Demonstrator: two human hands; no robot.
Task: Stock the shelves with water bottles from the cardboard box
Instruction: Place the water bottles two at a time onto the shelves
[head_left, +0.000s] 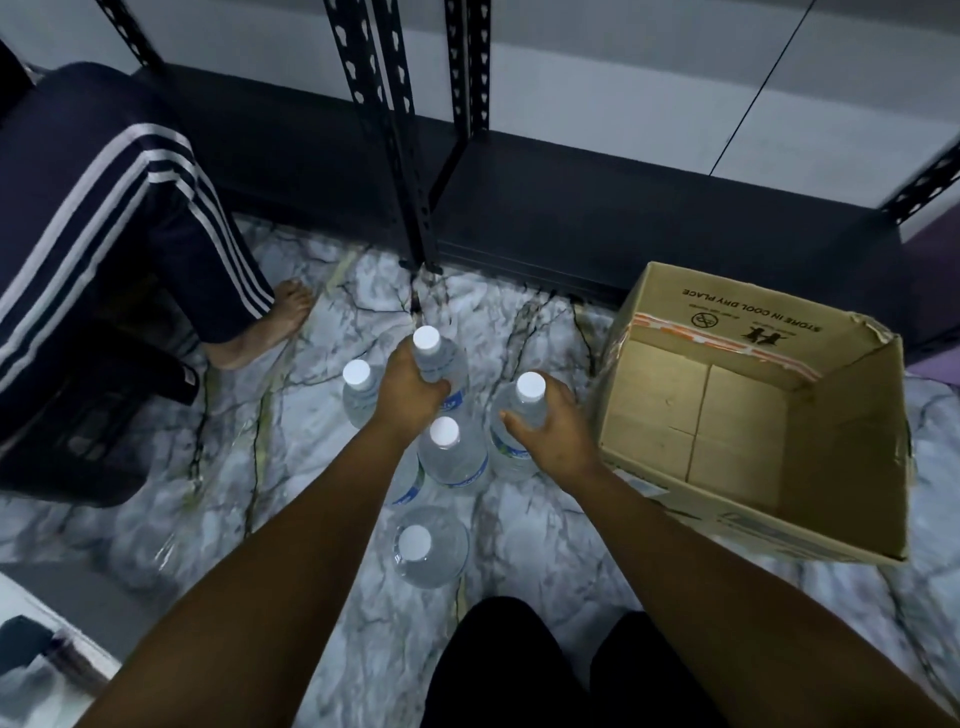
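A person crouched on a marble-patterned floor (519, 545) grips two water bottles at once. The left hand (410, 387) is wrapped around the neck of the farthest bottle (441, 364), fingers curled under its white cap. The right hand (550, 421) closes around the shoulder of the right-hand bottle (511, 447), thumb on the near side, cap showing above the fingers.

Three more capped bottles stand upright on the floor in the same cluster: a left bottle (358, 392) just beside the left wrist, a middle bottle (452, 457) between the two forearms, and a near bottle (428, 548) closest to the person's knees. Part of a blue-labelled bottle (408, 486) shows behind the left forearm; how it stands cannot be told.

The cardboard box (753, 431) sits on the floor just right of the right hand, tipped with its open top toward the camera, and no bottles show inside. Beyond the cluster, along the wall, runs the black metal shelving (597, 208), its lowest shelf bare, with slotted uprights rising from the floor.

At the left, another person's leg in dark striped trousers (104, 223) ends in a bare foot (265, 332) planted on the floor, beside a dark bag (78, 431).
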